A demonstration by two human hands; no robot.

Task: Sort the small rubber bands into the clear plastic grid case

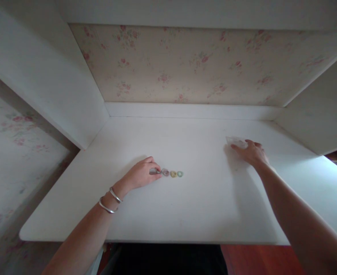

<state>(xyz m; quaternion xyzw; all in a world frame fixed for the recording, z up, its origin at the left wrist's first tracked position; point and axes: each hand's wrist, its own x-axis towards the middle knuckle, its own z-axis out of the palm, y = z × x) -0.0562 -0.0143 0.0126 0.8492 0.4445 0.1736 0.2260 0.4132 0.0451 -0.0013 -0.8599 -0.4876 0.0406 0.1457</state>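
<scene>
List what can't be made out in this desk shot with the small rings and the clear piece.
- Grey ring, head view: the left hand fingertips cover part of it; shape unclear.
- Pink, yellow and green rings: too small to tell material.
- Clear piece: see-through and partly under the right hand; its outline is lost.
- Both elbows: cut off by the bottom edge.

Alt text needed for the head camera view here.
On a white desk, the left hand touches the end of a short row of small coloured rings, while the right hand rests on a small clear container.
</scene>
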